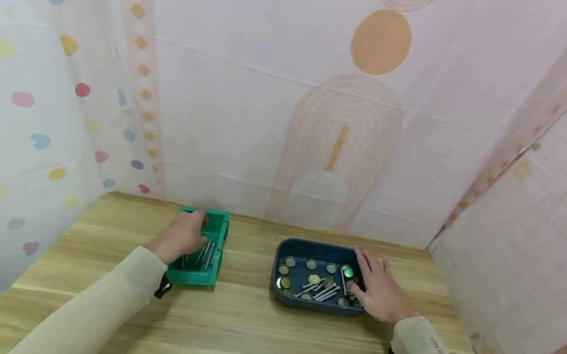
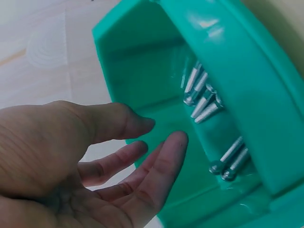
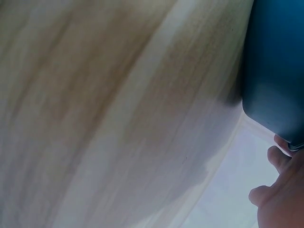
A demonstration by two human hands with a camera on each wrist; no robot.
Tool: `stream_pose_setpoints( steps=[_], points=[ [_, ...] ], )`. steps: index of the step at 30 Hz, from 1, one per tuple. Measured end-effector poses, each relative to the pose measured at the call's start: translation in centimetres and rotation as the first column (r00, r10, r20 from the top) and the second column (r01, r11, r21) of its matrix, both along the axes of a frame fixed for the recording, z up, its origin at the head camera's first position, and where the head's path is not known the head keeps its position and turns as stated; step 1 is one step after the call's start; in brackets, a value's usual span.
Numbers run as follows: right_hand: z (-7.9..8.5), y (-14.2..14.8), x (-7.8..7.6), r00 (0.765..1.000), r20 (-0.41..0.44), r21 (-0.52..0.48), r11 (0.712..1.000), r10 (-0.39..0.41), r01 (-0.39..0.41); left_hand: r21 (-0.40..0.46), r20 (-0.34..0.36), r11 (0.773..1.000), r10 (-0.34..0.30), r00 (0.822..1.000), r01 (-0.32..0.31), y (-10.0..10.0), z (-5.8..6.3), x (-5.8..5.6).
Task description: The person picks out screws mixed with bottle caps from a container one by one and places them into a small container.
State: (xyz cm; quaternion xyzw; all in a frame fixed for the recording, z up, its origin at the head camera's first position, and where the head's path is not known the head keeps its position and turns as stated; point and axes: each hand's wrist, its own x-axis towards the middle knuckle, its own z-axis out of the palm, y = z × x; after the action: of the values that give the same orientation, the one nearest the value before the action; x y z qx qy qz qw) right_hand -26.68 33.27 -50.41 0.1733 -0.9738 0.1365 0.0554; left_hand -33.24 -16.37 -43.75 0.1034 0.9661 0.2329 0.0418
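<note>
My left hand (image 1: 185,237) is over a green plastic bin (image 1: 191,278) at the left of the table. In the left wrist view the thumb and fingers (image 2: 166,161) are loosely bent and apart, with nothing between them. Several silver bolts (image 2: 232,156) lie inside that bin. At the right, my right hand (image 1: 379,287) holds the right wall of a dark blue box (image 1: 316,306), thumb inside and fingers over the rim near the back corner. Inside the box are several bolts (image 1: 326,292) and small round discs (image 1: 311,264), gold and silver, one green (image 1: 349,272).
Both containers stand on a wood-grain table (image 1: 239,340), with a gap between them. Patterned cloth (image 1: 228,103) hangs behind the table's back edge and on both sides. The right wrist view mostly shows tabletop and the outer wall of the blue box (image 3: 278,71).
</note>
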Motion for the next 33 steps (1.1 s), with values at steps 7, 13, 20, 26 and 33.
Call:
stream_pose_setpoints(
  steps=[7, 13, 20, 26, 33],
  points=[
    [-0.3, 0.1, 0.0, 1.000, -0.008, -0.016, 1.000, -0.003, 0.003, 0.071, -0.071, 0.997, -0.028, 0.997, 0.033, 0.8, 0.5, 0.6],
    [-0.3, 0.0, -0.1, 1.000, -0.017, -0.012, 1.000, -0.004, 0.004, 0.084, -0.119, 0.996, -0.031, 0.992, 0.041, 1.3, 1.0, 0.8],
    [-0.3, -0.2, -0.1, 1.000, -0.010, -0.011, 1.000, -0.004, 0.004, 0.104, -0.135, 0.993, -0.044, 0.990, 0.058, 2.5, 1.6, 1.4],
    [-0.3, -0.3, -0.2, 1.000, -0.023, -0.006, 1.000, -0.005, 0.005, 0.114, -0.161, 0.989, -0.075, 0.984, 0.094, 4.1, 1.8, 1.5],
    [-0.1, -0.4, -0.1, 1.000, -0.026, 0.001, 1.000, 0.004, -0.004, 0.056, -0.212, 0.989, -0.125, 0.969, 0.140, 6.6, 1.7, 1.7]
  ],
)
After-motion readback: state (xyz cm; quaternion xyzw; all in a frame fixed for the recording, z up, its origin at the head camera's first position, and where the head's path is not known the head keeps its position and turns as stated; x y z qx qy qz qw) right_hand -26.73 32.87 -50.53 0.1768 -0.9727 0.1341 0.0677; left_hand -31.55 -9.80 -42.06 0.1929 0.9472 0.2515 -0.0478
